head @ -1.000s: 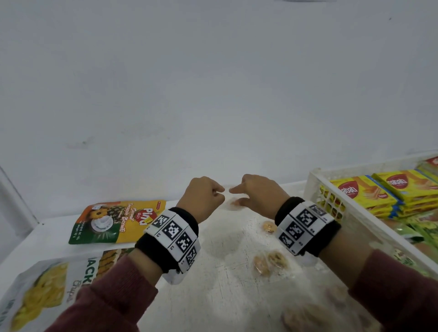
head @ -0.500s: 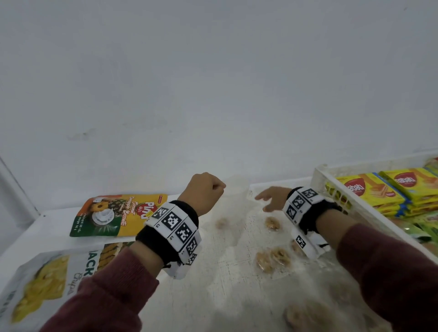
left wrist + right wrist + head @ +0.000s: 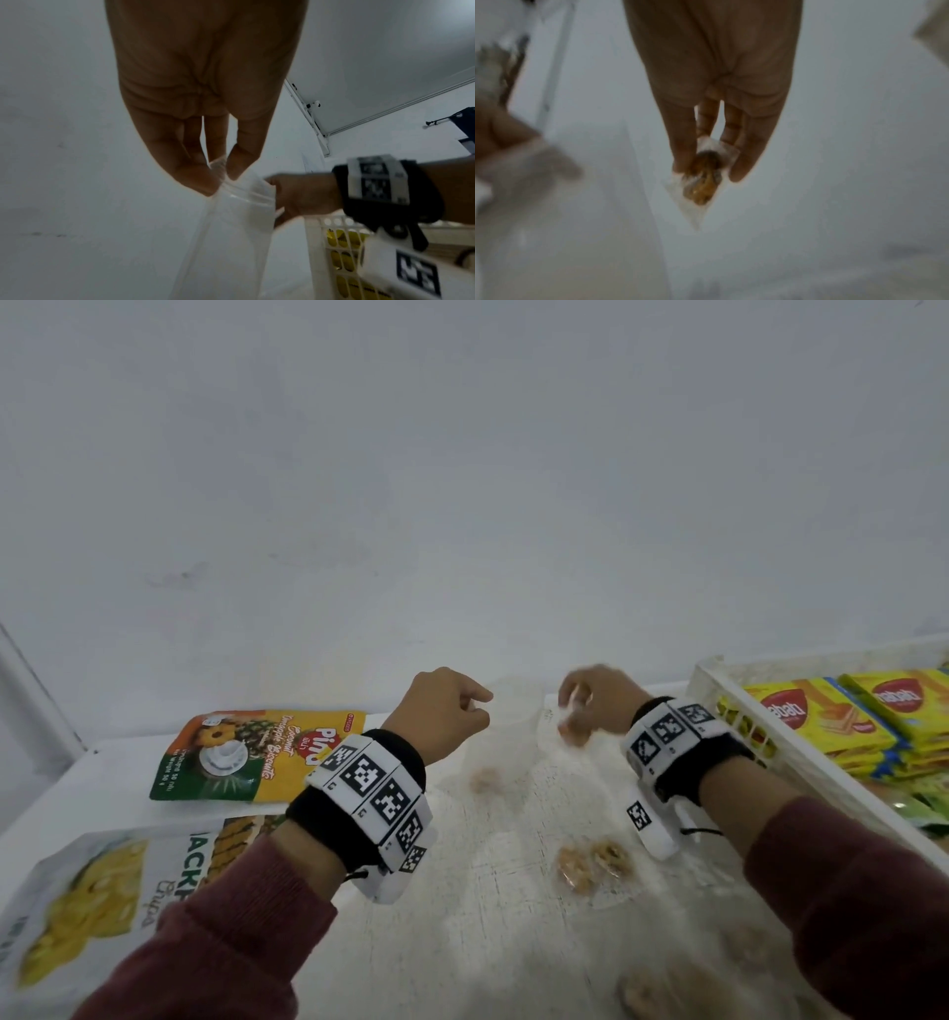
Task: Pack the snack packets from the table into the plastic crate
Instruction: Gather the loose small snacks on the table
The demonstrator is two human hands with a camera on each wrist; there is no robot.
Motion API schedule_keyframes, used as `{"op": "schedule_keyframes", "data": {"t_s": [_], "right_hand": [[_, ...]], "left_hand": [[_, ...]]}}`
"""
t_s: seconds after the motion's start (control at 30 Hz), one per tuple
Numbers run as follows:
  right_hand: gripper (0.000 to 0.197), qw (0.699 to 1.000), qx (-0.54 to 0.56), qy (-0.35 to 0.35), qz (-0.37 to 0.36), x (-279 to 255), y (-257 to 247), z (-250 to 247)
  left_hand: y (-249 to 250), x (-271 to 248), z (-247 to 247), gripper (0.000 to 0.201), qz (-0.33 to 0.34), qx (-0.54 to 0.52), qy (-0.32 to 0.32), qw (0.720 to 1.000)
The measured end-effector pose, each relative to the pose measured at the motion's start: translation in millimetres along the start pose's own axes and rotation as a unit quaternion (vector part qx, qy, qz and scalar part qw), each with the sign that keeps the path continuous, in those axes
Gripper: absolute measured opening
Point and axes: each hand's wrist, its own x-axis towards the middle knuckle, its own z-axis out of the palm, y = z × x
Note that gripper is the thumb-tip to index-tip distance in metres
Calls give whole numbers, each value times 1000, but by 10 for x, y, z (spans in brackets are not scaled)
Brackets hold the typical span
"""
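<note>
Blur hides much of the right hand pinching a small clear snack packet; left hand pinches a clear bag.

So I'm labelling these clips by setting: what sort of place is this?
Probably a packing or stockroom bench: a bare white table against a blank wall, snack packets laid out, and a plastic crate already holding wafer packs.

From the head view my right hand is smeared by motion, so I cannot read its fingers there. The plastic crate runs off the right edge. The jackfruit chips bag is cut by the left edge, near side. Near-right on the tabletop, the clear packets blur into shapeless brown patches.
</note>
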Motion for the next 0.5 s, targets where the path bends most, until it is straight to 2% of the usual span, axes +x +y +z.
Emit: {"op": "schedule_keyframes", "data": {"t_s": [0.03,0.1,0.2,0.27,0.33,0.43,0.5], "right_hand": [[22,995,75,64,-27,-22,-80,-115],[23,961,218,143,-95,-102,-288,-321],[27,919,333,131,-164,-256,-568,-437],[27,924,317,101,-189,-348,-652,-395],[22,944,234,90,-213,-405,-652,-293],[29,969,130,61,-201,-452,-582,-146],[25,975,74,45,-205,-507,-541,-109]], "left_hand": [[1,2,1,31,-3,-7,1,1000],[4,6,3,31,-12,-27,0,1000],[7,-2,9,31,-19,-47,-7,999],[19,-11,15,30,-17,-57,-7,998],[41,-25,25,29,-7,-71,-5,997],[89,-69,46,32,-3,-100,-19,995],[107,-104,67,34,-3,-109,-27,994]]}}
